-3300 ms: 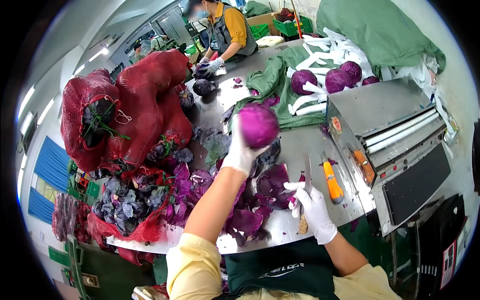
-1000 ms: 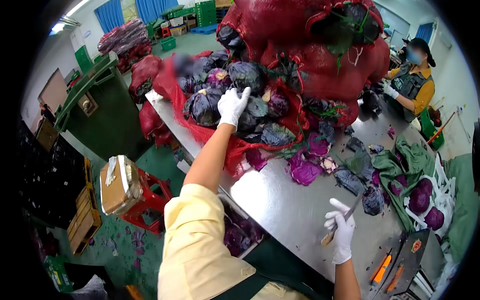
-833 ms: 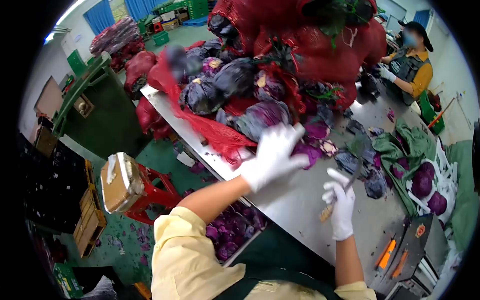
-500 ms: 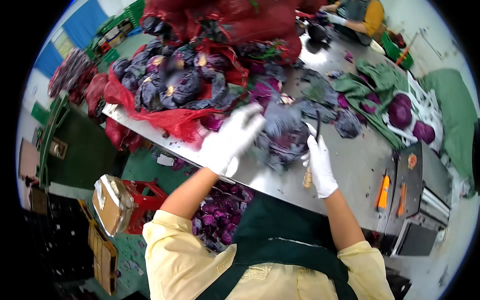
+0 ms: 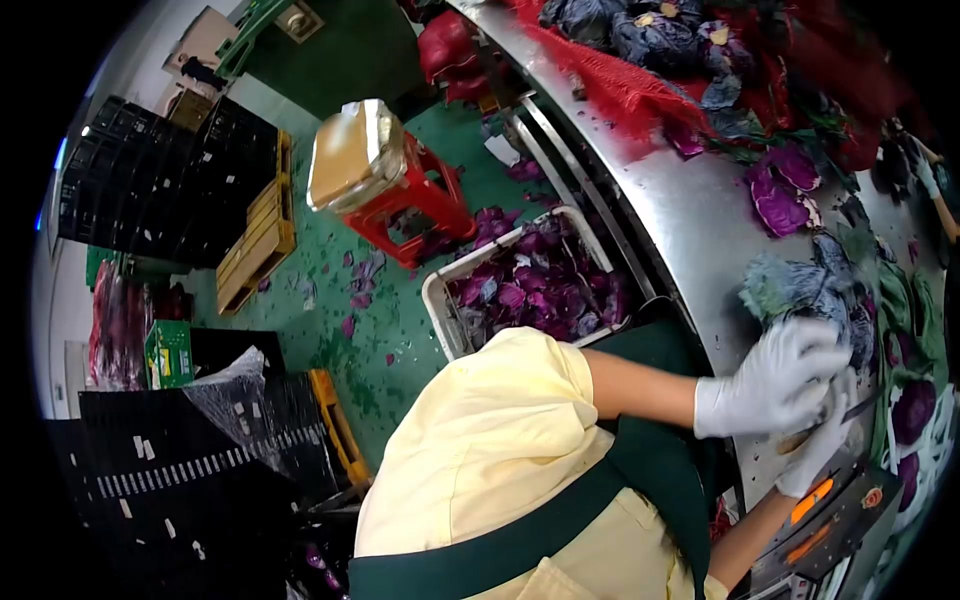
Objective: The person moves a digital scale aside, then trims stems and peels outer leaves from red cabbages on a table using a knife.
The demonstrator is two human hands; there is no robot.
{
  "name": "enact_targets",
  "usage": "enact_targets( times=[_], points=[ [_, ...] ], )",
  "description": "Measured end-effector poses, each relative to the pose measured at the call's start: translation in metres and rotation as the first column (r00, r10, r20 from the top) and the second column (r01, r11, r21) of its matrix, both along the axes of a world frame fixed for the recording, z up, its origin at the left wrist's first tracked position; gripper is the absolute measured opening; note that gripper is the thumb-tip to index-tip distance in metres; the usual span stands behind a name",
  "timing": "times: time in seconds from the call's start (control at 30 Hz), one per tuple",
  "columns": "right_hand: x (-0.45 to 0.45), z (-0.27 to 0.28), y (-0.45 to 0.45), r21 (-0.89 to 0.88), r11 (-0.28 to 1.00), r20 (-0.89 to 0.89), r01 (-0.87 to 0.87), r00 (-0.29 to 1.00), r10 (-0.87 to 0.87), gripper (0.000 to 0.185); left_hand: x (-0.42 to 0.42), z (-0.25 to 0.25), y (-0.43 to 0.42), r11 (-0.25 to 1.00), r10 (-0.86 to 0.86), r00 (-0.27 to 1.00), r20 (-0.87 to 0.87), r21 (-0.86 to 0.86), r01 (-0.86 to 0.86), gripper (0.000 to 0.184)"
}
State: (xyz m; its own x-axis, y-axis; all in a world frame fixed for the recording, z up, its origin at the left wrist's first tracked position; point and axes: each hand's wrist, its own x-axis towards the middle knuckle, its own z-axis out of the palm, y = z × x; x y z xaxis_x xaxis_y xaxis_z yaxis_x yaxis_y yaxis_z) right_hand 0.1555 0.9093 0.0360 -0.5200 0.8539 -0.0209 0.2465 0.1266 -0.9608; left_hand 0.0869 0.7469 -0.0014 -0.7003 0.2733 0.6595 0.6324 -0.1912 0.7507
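My left hand (image 5: 785, 378), in a white glove, is at the right of the view with its fingers bent and apart. It overlaps a red cabbage (image 5: 862, 335) with dark, loose outer leaves, and nothing shows in its grasp. Just below it, my right hand (image 5: 822, 452), also gloved, is closed on a knife (image 5: 860, 408); its dark blade points right and the handle is mostly covered. Bluish outer leaves (image 5: 785, 288) lie beside the cabbage on the steel table (image 5: 690, 215). Motion smears some fingertips, and whether the left hand touches the cabbage is unclear.
Several cabbages (image 5: 655, 38) lie on red netting (image 5: 630, 95) across the table. Below its edge stands a pale crate (image 5: 435, 300) full of purple leaves, beside a red stool (image 5: 425, 205) bearing a box. An orange-handled tool (image 5: 810, 500) lies near my right wrist.
The view has swung left and down, bringing the leaf crate and floor into fuller view. My left hand has come from the netting side to beside my right hand, which still grips the knife.
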Motion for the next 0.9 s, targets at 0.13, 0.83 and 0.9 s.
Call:
enact_targets(
  times=[0.13, 0.83, 0.9],
  points=[
    [-0.031, -0.044, 0.036, -0.273, 0.938, -0.226, -0.213, 0.962, 0.153, 0.046, -0.021, -0.010, 0.014, 0.973, 0.206, 0.954, 0.218, -0.151, -0.176, 0.054],
    [-0.067, -0.022, 0.039, 0.269, 0.962, 0.094, 0.037, 0.993, -0.064, 0.039, -0.093, 0.032, 0.039, 0.889, -0.235, 0.959, -0.155, -0.433, 0.148, 0.053],
    [-0.074, -0.028, 0.059, 0.088, 0.993, 0.105, 0.079, 0.991, -0.088, 0.046, -0.098, 0.029, 0.034, 0.844, -0.313, 0.950, 0.012, -0.454, 0.285, 0.060]
  ],
)
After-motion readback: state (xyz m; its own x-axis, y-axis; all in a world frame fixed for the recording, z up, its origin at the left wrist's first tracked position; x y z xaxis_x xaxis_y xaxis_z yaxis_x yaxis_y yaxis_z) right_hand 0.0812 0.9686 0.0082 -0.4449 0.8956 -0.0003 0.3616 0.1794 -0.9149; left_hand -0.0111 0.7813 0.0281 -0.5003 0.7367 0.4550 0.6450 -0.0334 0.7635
